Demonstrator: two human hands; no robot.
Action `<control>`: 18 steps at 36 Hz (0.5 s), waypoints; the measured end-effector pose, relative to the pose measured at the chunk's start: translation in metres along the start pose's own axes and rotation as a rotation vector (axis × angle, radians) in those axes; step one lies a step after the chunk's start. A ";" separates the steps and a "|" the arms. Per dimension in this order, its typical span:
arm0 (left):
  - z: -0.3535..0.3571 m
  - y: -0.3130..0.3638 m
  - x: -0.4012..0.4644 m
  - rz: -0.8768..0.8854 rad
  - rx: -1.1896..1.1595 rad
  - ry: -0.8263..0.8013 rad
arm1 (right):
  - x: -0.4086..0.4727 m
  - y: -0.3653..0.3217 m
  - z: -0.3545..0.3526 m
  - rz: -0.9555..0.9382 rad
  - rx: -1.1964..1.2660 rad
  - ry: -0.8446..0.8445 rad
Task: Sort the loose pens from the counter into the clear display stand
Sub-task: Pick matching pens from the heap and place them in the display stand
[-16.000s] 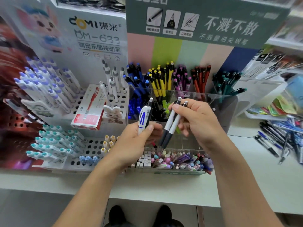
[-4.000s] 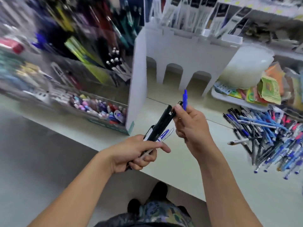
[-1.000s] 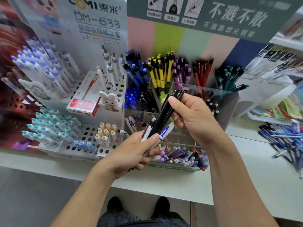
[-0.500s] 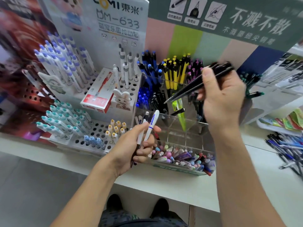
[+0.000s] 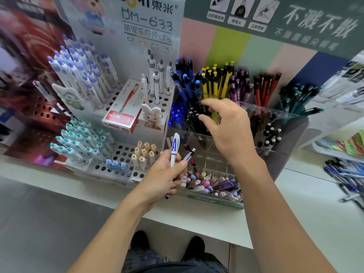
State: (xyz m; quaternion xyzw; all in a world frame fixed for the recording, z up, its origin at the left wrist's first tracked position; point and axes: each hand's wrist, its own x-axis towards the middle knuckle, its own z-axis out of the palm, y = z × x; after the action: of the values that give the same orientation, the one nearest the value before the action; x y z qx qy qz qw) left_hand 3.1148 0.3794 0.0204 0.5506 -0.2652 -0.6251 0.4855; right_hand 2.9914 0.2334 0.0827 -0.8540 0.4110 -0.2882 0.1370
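White-barrelled pen (image 5: 174, 149) and a dark pen (image 5: 188, 155) sit gripped in my left hand (image 5: 164, 179); my right hand (image 5: 226, 131) hovers empty, fingers loosely spread, over the clear display stand (image 5: 275, 115) and its black pens (image 5: 194, 120).

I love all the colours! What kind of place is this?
Probably a stationery shop. A clear display stand sorts pens by colour, a printed brand sign stands above white pens, and loose pens lie on the counter.

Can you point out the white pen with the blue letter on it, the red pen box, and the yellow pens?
white pen (image 5: 174, 149), head view, on its barrel at the blue letter.
red pen box (image 5: 124, 107), head view, on its top face.
yellow pens (image 5: 215, 83), head view, on the barrels mid-bunch.
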 end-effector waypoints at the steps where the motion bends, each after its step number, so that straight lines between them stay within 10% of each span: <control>1: 0.000 -0.001 -0.001 -0.007 0.016 0.000 | -0.001 0.002 0.002 -0.039 -0.043 0.026; 7: -0.002 -0.008 -0.004 -0.051 0.110 -0.014 | -0.033 -0.006 -0.003 -0.089 0.086 0.363; 14: 0.005 -0.010 -0.007 -0.135 -0.023 -0.216 | -0.088 -0.008 0.019 0.657 0.867 -0.361; 18: 0.012 -0.015 0.001 -0.044 0.040 -0.001 | -0.086 0.006 0.016 0.670 0.866 -0.118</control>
State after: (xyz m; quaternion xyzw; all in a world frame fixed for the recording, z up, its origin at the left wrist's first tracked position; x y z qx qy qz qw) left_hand 3.0985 0.3818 0.0097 0.5657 -0.2658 -0.6303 0.4605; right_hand 2.9551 0.2969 0.0348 -0.5566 0.4960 -0.3230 0.5830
